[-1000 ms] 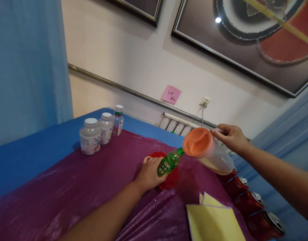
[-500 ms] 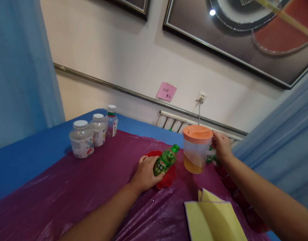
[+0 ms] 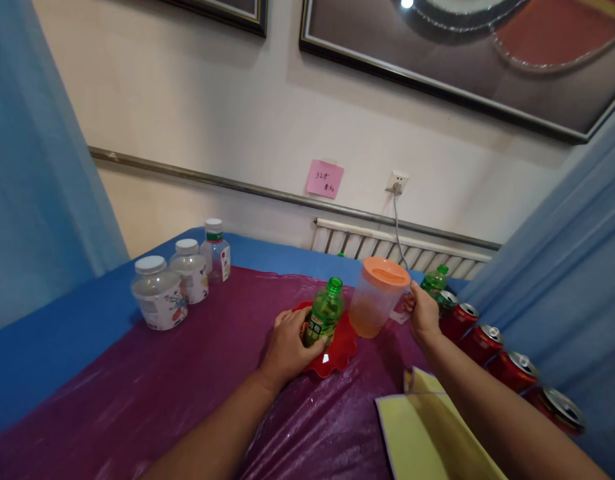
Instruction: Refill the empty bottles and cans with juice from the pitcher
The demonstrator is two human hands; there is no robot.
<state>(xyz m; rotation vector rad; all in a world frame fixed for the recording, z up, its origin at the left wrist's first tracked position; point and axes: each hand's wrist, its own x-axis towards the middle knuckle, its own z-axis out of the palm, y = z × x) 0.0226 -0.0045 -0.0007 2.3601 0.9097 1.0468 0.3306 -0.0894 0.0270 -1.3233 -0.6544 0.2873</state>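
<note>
My left hand [image 3: 290,343] is wrapped round a green plastic bottle [image 3: 327,312] with no cap on its mouth. The bottle leans slightly to the right over a red scalloped dish [image 3: 340,353]; whether its base touches the dish is hidden. My right hand [image 3: 421,310] grips the handle of a clear pitcher [image 3: 372,300] with an orange lid. Some yellowish liquid lies in the bottom of the pitcher, which tilts a little and stands just right of the bottle. The pitcher's lid is at about the height of the bottle's mouth.
Two clear jars [image 3: 160,300] and a clear bottle [image 3: 217,257], all with white lids, stand at the left. Several red cans [image 3: 480,343] and another green bottle [image 3: 434,281] line the right edge. Yellow cloths [image 3: 427,427] lie in front on the purple sheet [image 3: 227,333].
My left hand has turned the green bottle more upright. The pitcher has shifted left and tilted towards the bottle. My view has swung, showing more of the cans on the right.
</note>
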